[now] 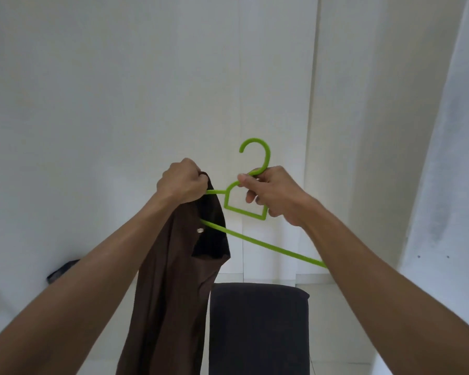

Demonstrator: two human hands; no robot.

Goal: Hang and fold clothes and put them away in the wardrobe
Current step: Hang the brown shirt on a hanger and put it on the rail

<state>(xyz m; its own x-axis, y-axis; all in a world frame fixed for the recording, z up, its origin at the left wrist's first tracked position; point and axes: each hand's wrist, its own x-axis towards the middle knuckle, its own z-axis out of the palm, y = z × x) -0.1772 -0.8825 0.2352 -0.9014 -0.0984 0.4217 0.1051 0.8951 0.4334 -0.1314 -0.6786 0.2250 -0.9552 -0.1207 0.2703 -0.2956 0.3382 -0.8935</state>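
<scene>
Clamped in my left hand [183, 181] I am gripping a brown shirt [173, 272] over a green hanger [244, 209]; my right hand [271, 193] is pinching its neck.

Your left hand [183, 181] and the brown garment [171, 280] hide the green hanger's [255, 240] left end; the garment's hem is cut off below.

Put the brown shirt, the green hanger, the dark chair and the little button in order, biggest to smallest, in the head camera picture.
1. Brown shirt and dark chair: about alike; both run off the bottom edge, so no ranking.
2. Green hanger, thin but long.
3. Button on the shirt, tiny.
</scene>
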